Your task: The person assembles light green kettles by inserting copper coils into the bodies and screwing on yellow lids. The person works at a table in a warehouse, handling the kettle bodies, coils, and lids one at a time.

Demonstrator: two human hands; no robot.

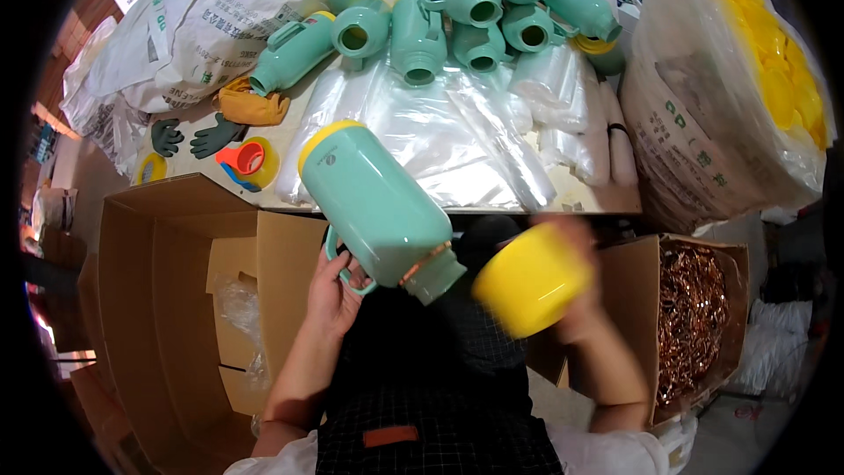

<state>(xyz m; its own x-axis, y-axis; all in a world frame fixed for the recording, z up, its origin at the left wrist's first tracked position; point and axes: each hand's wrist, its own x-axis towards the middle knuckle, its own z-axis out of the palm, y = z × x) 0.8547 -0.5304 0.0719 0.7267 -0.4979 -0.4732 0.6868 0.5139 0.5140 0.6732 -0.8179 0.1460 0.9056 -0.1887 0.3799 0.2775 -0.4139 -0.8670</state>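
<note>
My left hand (338,286) grips the handle of a mint-green thermos flask shell (378,198), held tilted over my lap. Its yellow-rimmed base points up and left, while the narrow neck, with a copper-coloured strip (425,264) around it, points down and right. To the right of that neck, my right hand (576,290) holds a yellow cup-shaped lid (532,280), apart from the flask. Motion blurs both the lid and this hand, and its fingers are mostly behind the lid.
Several green flask shells (418,40) lie along the table's back, behind clear plastic bags (422,141). Dark gloves (215,136) and an orange cup (251,158) are at left. An open carton (185,246) stands left; a box of copper-coloured strips (694,317) and a sack of yellow parts (721,114) stand right.
</note>
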